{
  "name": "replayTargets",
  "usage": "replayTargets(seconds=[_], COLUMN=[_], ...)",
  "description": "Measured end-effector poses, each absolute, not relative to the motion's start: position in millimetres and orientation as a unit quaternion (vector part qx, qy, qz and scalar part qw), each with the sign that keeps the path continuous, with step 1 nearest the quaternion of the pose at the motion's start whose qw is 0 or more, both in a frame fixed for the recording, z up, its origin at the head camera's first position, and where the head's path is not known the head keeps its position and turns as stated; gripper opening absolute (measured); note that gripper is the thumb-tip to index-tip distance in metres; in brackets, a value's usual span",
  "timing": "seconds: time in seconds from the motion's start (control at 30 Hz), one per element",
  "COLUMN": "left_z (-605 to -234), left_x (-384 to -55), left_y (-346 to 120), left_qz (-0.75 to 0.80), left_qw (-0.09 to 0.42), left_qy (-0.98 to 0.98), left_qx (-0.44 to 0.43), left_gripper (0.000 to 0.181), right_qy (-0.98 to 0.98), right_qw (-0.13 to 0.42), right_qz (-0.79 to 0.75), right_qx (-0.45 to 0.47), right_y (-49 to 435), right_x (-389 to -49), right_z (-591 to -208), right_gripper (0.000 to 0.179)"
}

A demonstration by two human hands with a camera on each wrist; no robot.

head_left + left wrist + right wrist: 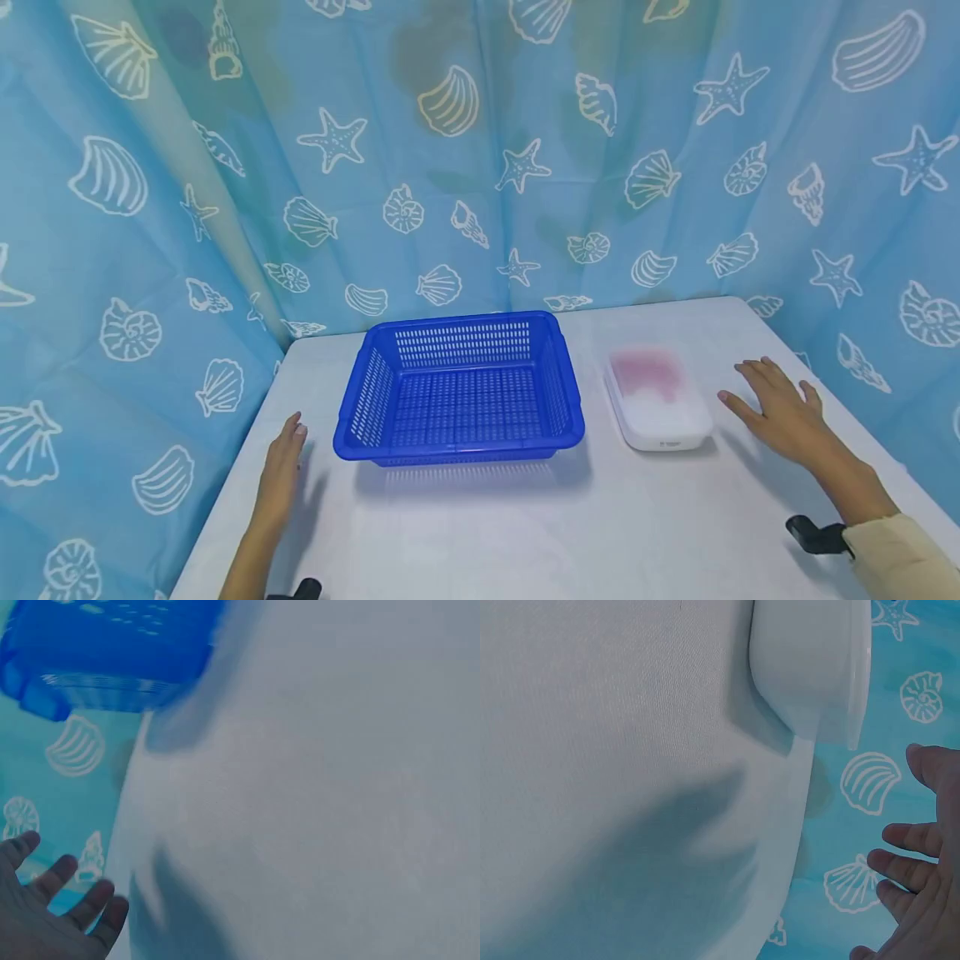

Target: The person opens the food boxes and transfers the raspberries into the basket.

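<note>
A blue plastic basket (459, 450) with slotted walls stands in the middle of the white table. To its right lies a white lidded box (667, 421) with a pinkish patch on top. My left hand (279, 475) hovers left of the basket, apart from it, fingers extended and holding nothing. On the other side, my right hand (783, 412) is spread in the air to the right of the box, without touching it. The left wrist view shows the basket (112, 645) beyond the fingers; in the right wrist view the box (806, 667) appears above the hand.
The table (480, 542) has a white cover. Behind it and along both sides hangs a blue curtain (420, 225) printed with white shells and starfish. Black straps (817, 535) sit at the wrists.
</note>
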State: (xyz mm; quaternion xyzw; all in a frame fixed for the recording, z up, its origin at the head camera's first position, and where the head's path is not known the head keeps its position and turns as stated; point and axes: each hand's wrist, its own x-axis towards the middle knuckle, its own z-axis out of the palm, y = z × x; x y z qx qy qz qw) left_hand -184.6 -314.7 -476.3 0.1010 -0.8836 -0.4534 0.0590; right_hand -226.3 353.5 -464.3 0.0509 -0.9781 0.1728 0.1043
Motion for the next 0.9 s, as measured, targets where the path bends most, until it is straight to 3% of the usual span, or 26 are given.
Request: replayTargets(seconds=[0.17, 0.33, 0.43, 0.6, 0.9], left_z=[-492.5, -509.2, -516.4, -492.2, -435.1], left_x=[-192.5, -202.9, -207.8, -196.5, -161.6], left_y=[-325.9, -325.4, -322.2, -303.8, -252.9], left_qz=[-0.580, -0.634, -0.631, -0.624, -0.591], left_qw=[0.053, 0.089, 0.136, 0.214, 0.247], left_qy=[-0.804, -0.759, -0.756, -0.747, -0.757], left_qx=[0.117, 0.118, 0.109, 0.084, 0.128], left_gripper=[0.068, 0.065, 0.056, 0.045, 0.035], right_qy=[-0.975, -0.966, -0.963, -0.962, -0.956], right_qw=[0.114, 0.107, 0.102, 0.104, 0.091], right_qz=[0.192, 0.234, 0.249, 0.253, 0.278], right_qx=[0.011, -0.011, -0.012, -0.004, -0.009], right_y=[349.8, 344.6, 342.4, 340.6, 334.2], right_x=[-221.9, -215.8, -211.4, -204.3, -201.0], right_z=[-464.5, -463.7, -464.4, -465.7, -467.4], right_gripper=[0.065, 0.065, 0.064, 0.061, 0.063])
